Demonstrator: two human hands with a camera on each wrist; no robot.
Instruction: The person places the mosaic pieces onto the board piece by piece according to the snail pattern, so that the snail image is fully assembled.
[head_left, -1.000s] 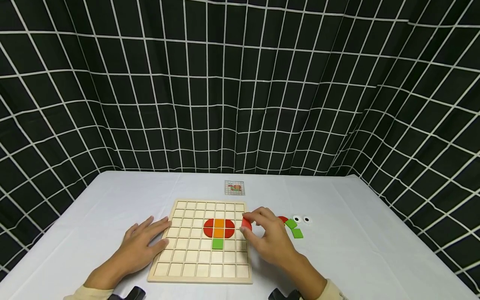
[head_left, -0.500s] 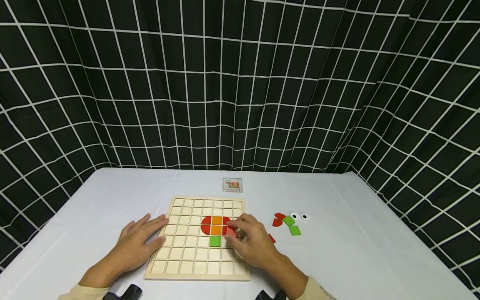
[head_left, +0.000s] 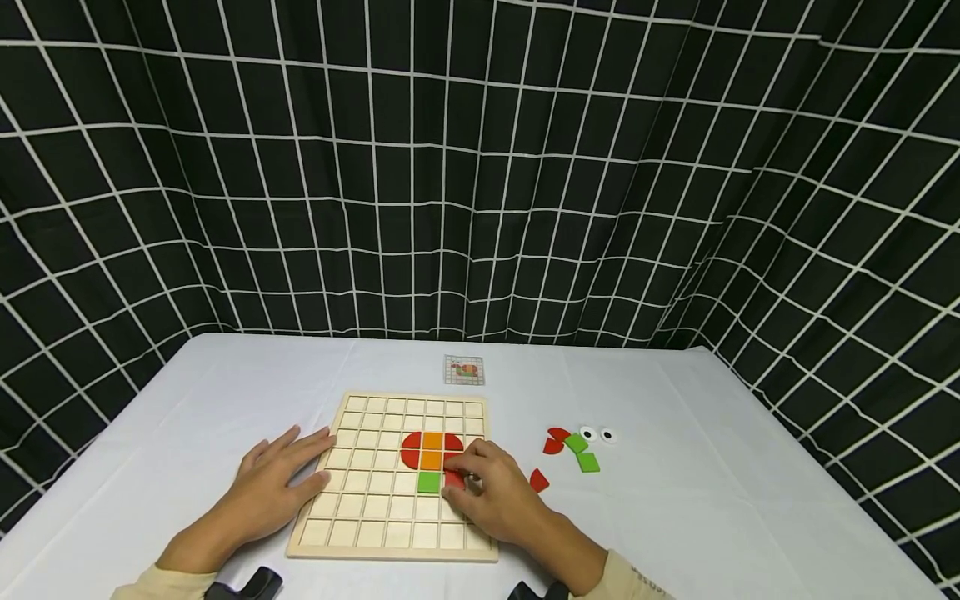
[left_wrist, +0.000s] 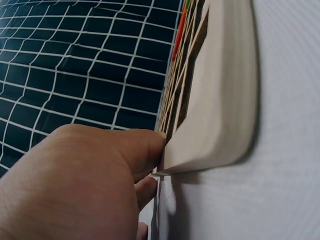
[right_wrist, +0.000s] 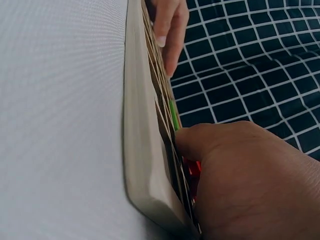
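Right hand: At the lower center of the head view, the right hand [head_left: 495, 493] pinches a red piece [head_left: 454, 479] between thumb and fingers, low over the board.
Red piece: It is partly covered by the fingers, over the spot just right of a green square [head_left: 429, 482]; whether it lies flat in its cell cannot be told.
Left hand: At the lower left, the left hand [head_left: 279, 485] grasps nothing; its fingers are extended and relaxed, and fingertips and thumb rest on the board's left edge.
Board: A pale wooden board [head_left: 375, 508], divided into square cells, lies in the lower middle of the frame.
Set pieces: Two orange squares [head_left: 431, 451] are stacked in a column above the green square, with red rounded pieces [head_left: 411, 450] on both sides of them.
Loose pieces: Right of the board lie two touching red pieces [head_left: 553, 446], two green tiles [head_left: 588, 462] and two white eye discs [head_left: 607, 435]; another red wedge [head_left: 539, 481] lies nearer the right hand.
Card: A small gridded card [head_left: 464, 370] with a colored picture lies beyond the board.
Surroundings: A white cloth [head_left: 697, 483] covers the table; a black curtain [head_left: 420, 183] with white grid lines fills the upper frame.
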